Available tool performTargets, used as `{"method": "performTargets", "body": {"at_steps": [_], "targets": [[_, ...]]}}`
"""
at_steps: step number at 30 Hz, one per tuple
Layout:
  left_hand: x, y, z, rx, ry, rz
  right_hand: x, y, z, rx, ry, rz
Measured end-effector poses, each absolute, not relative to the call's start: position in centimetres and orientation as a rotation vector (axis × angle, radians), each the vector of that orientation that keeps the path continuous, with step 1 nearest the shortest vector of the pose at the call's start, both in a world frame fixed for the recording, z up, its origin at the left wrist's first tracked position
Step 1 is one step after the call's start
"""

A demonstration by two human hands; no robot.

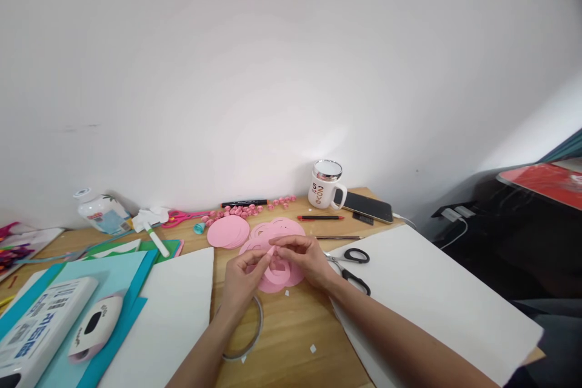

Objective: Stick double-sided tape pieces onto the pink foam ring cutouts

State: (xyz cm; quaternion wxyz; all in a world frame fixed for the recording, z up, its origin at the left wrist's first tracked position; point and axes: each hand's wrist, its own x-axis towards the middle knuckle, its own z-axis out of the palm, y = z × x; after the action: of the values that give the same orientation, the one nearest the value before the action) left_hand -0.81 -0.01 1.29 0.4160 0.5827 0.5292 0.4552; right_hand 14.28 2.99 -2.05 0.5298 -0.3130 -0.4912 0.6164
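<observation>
My left hand (248,273) and my right hand (304,256) meet over the middle of the table, fingertips pinched close together. Between them is a pink paper strip (271,251), partly hidden by my fingers. Under and behind the hands lies a loose heap of cut pink paper pieces (282,227), some with curved openings. A stack of pink paper circles (228,231) sits just behind my left hand. Black-handled scissors (356,256) rest to the right of my right hand. Below my left wrist lies a roll of narrow tape (260,327).
Several small pink rolled pieces (240,211) lie near the wall, beside a black marker (245,203). A white mug (325,185) stands before a phone (368,206). White sheets (427,291) cover the right side; a white craft punch (96,326) lies at left.
</observation>
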Motion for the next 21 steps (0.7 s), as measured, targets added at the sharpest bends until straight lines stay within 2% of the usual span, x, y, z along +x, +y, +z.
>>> {"method": "performTargets", "body": {"at_steps": [16, 21], "targets": [[-0.91, 0.07, 1.17, 1.501, 1.347, 1.151, 14.30, 3.01, -2.33, -0.782, -1.194, 1.435], [-0.80, 0.00, 1.21, 1.524, 1.323, 1.107, 14.15, 2.81, -2.09, -0.647, -1.168, 1.531]]}}
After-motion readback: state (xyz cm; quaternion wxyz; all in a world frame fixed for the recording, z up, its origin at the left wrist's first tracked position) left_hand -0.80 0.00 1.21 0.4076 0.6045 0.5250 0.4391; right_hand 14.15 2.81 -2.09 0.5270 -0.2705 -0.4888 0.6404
